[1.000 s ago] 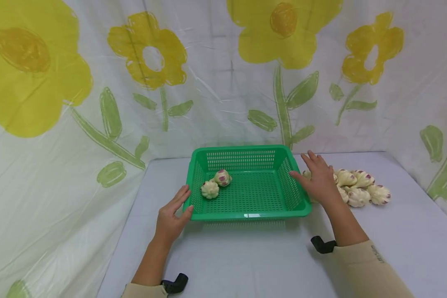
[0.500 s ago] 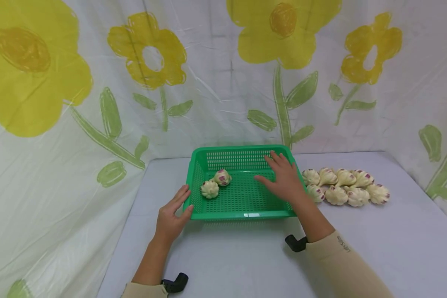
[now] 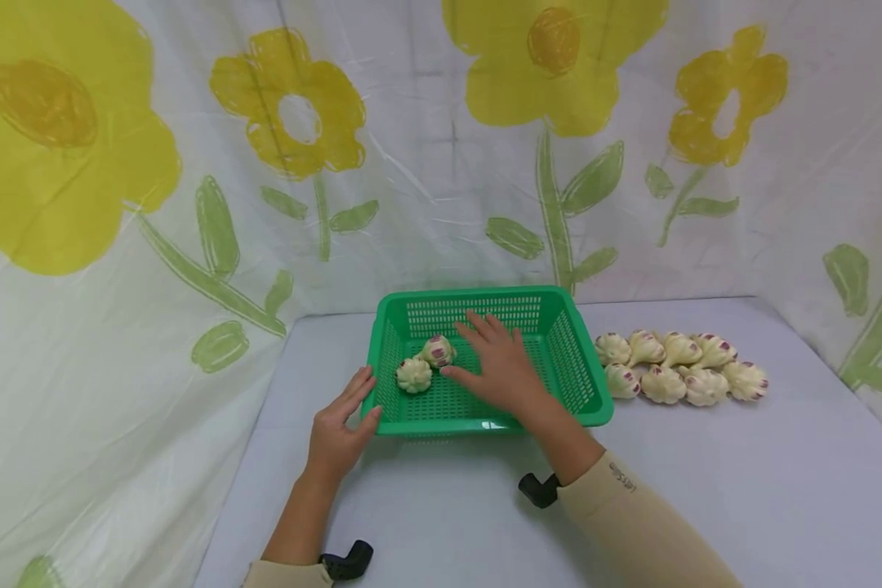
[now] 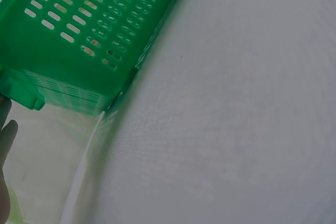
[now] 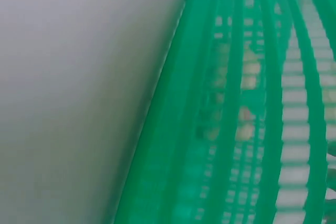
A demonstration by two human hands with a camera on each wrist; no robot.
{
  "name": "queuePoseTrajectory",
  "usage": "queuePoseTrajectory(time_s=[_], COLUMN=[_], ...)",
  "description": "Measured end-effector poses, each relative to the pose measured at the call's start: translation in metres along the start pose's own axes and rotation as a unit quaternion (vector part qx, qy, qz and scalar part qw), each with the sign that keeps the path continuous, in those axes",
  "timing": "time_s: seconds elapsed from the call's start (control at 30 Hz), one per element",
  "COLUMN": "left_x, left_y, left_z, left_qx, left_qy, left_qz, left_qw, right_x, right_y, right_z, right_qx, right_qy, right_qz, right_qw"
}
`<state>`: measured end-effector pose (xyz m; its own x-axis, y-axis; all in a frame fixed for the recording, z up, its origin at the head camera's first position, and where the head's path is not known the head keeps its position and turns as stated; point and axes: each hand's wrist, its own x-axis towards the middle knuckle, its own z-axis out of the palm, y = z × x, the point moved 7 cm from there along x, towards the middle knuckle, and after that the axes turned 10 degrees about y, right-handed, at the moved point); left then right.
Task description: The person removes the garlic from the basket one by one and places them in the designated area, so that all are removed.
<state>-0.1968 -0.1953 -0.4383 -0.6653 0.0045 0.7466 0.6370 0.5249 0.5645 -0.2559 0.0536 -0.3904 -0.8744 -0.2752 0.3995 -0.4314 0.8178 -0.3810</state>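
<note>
A green plastic basket (image 3: pixel 492 425) with slotted walls stands on the table. Inside, at its left end, lie two garlic bulbs: a whitish one (image 3: pixel 414 376) and a purple-streaked one (image 3: pixel 438 351). My left hand (image 3: pixel 336 433) touches the basket's left rim near the front corner, its fingers extended along the edge. Over the basket's middle, my right hand (image 3: pixel 503 367) is spread with nothing in it, thumb tip close to the purple-streaked bulb. The right wrist view is blurred and looks at the basket's slotted front wall, with fingers at its right edge.
Right of the basket, several more garlic bulbs (image 3: pixel 682 384) lie in two rows on the white-covered table (image 3: pixel 470 523). A flower-printed curtain (image 3: pixel 426 237) hangs close behind the basket and along both sides.
My right hand has moved left from beside the basket's right rim, above the loose garlic bulbs, to over the basket's middle. The left hand and basket have stayed in place.
</note>
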Motion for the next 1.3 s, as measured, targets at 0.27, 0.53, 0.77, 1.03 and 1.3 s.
queuePoseTrajectory(time_s=[0.27,0.53,0.77,1.03,1.3], left_x=[0.0,0.001,0.001,-0.001,0.001], left_y=[0.0,0.002,0.002,-0.001,-0.001], left_z=[-0.001,0.002,-0.001,0.0,-0.001], left_qx=[0.002,0.007,-0.001,-0.003,0.004], left_qy=[0.0,-0.01,0.007,0.002,0.001], left_qz=[-0.002,-0.017,0.004,-0.008,-0.01], left_qw=[1.0,0.9998,1.0,1.0,0.9999], right_x=[0.016,0.027,0.024,0.021,0.022], right_y=[-0.042,-0.055,-0.051,-0.054,-0.051], right_z=[0.017,0.043,0.069,0.075,0.082], right_qx=[0.011,0.045,0.117,0.11,0.071], right_qy=[-0.023,-0.089,-0.151,-0.191,-0.203], right_qz=[-0.048,-0.025,-0.01,-0.024,-0.021], right_qw=[0.999,0.995,0.982,0.975,0.976])
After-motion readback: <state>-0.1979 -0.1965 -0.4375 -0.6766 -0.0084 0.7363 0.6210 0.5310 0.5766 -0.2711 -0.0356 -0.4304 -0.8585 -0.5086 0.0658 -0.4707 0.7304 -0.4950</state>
